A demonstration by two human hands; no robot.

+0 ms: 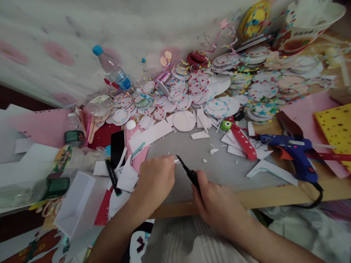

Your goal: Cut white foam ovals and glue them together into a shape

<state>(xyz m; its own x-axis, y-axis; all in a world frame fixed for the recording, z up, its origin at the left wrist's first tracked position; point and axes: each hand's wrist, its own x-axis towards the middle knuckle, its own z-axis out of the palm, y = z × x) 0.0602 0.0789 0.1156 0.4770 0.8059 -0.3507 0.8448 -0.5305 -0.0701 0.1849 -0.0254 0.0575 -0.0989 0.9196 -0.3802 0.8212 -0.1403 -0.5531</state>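
My right hand is closed around the black handle of a craft knife. Its narrow dark blade points up and left, its tip just right of my left hand. A small white scrap pokes out between the fingers of my left hand, which is closed in a pinch near the table's front edge. Most of that scrap is hidden by the fingers. Under both hands lies a grey mat with white cuttings, among them a white strip and a white oval.
Several white discs with coloured beads are piled along the back. A blue glue gun lies at right, near a red ribbon. To the left are a phone, a black marker, a white box and plastic bottles.
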